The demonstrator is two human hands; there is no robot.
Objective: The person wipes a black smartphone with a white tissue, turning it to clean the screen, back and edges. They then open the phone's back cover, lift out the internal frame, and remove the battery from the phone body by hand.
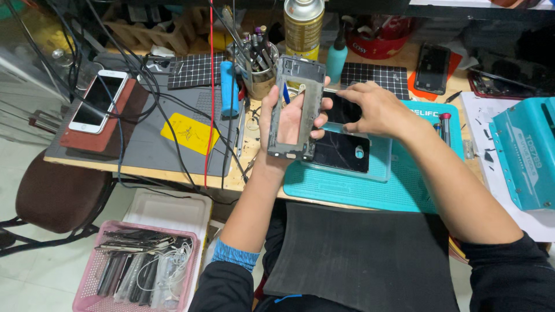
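Holding one phone frame point(298, 110), left hand point(283, 118); right hand point(376, 110) empty.

The left hand point(283, 118) is partly hidden behind the phone frame point(298, 107) it grips, the right hand point(376, 107) covers part of a dark phone point(341, 110), and the teal box point(526, 156) at the workbench's right edge is cut off.

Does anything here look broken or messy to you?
Yes. The left hand holds a bare phone frame with an empty middle. Cables sprawl tangled over the grey mat.
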